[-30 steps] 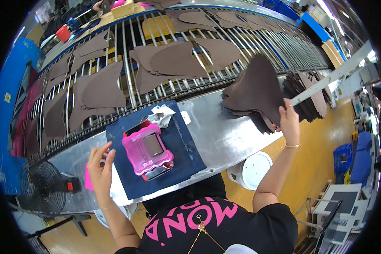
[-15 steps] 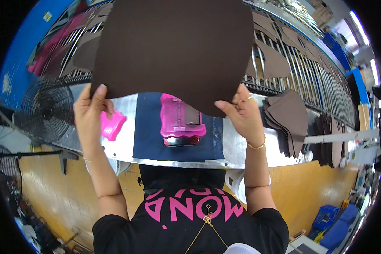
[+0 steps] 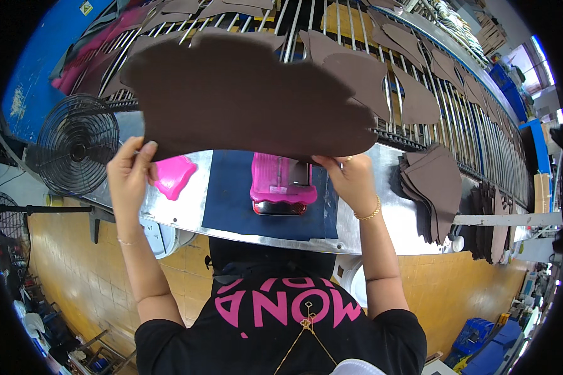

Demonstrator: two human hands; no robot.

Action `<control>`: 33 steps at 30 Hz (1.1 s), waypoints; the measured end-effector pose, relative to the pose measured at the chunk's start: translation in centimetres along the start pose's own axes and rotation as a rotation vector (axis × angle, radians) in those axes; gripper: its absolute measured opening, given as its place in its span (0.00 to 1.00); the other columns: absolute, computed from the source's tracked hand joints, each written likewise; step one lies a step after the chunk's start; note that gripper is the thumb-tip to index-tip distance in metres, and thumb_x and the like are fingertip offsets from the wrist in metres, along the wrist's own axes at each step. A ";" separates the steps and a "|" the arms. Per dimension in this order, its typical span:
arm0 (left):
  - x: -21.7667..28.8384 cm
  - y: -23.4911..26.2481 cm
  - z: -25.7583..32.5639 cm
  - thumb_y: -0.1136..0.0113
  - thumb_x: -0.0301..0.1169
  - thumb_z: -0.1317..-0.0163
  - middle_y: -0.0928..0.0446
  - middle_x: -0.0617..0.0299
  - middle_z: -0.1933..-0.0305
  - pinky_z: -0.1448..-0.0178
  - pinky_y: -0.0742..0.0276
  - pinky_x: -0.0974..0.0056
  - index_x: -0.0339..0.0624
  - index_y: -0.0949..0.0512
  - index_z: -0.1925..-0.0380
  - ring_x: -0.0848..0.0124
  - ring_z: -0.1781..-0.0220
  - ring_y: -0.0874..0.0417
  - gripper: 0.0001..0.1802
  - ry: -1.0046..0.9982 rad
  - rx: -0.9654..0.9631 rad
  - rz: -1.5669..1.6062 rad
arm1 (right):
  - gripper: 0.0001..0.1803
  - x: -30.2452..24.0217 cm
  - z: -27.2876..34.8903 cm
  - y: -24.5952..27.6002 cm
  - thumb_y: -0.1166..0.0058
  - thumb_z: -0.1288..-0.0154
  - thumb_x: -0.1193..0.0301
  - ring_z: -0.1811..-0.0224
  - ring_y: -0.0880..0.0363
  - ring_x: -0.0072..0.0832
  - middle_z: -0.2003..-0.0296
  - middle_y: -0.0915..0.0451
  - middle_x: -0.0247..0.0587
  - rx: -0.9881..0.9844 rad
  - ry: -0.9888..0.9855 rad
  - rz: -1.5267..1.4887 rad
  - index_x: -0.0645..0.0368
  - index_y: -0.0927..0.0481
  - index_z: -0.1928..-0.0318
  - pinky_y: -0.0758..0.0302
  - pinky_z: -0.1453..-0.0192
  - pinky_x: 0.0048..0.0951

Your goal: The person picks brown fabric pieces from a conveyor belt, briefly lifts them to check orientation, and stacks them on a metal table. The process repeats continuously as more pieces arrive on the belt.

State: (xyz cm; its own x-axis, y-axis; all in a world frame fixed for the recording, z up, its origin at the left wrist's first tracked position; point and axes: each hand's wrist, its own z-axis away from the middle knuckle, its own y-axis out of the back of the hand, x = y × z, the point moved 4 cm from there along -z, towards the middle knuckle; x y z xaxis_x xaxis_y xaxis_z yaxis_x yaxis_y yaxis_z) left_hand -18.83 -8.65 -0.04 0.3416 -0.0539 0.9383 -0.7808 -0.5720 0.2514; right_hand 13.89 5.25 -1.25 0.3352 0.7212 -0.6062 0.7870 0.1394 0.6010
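Both hands grasp one large dark brown cut sheet: left hand pinches its near-left edge, right hand its near-right edge. The sheet hangs in the air above the pink block, which rests on the navy mat on the metal table. Risk: each grip holds only an edge, so the floppy sheet could sag, fold or slip. Its far edge could snag the roller rack beyond the block.

Bright, even overhead light fills the scene, glare gleams off the metal desk just below the hands, daylight blows out far to their upper right, focus is sharp, and fisheye bending curves straight edges into a black rim.
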 end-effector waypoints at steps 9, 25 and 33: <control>1.5 -10.4 0.4 0.40 0.19 0.43 0.30 0.57 0.77 0.75 0.35 0.67 0.31 0.22 0.69 0.69 0.81 0.29 0.03 -0.170 -0.360 -0.217 | 0.09 5.8 9.2 5.1 0.43 0.40 0.79 0.70 0.17 0.28 0.68 0.15 0.43 0.039 -0.369 -0.022 0.60 0.15 0.60 0.23 0.64 0.25; 10.6 -26.9 -2.5 0.34 0.25 0.51 0.29 0.57 0.61 0.51 0.31 0.57 0.37 0.21 0.78 0.57 0.57 0.29 0.04 -0.930 -0.799 -0.236 | 0.09 7.6 18.9 20.3 0.38 0.38 0.74 0.75 0.31 0.12 0.79 0.24 0.30 0.300 -0.795 -0.023 0.65 0.24 0.72 0.34 0.71 0.16; 23.9 -31.6 -8.5 0.42 0.29 0.47 0.32 0.52 0.48 0.40 0.39 0.49 0.42 0.19 0.68 0.53 0.41 0.36 0.07 -1.319 -0.251 -0.177 | 0.12 7.4 13.1 20.8 0.43 0.33 0.66 0.76 0.26 0.13 0.71 0.21 0.32 0.613 -0.533 -0.157 0.63 0.25 0.60 0.32 0.72 0.13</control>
State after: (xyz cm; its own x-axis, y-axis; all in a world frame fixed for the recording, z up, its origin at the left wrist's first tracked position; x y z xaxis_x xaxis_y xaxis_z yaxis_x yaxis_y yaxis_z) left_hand 9.58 15.08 16.44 0.5791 -0.8153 0.0004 -0.6998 -0.4968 0.5133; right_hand 39.59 4.61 -0.07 0.2768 0.2844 -0.9179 0.9365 -0.2939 0.1913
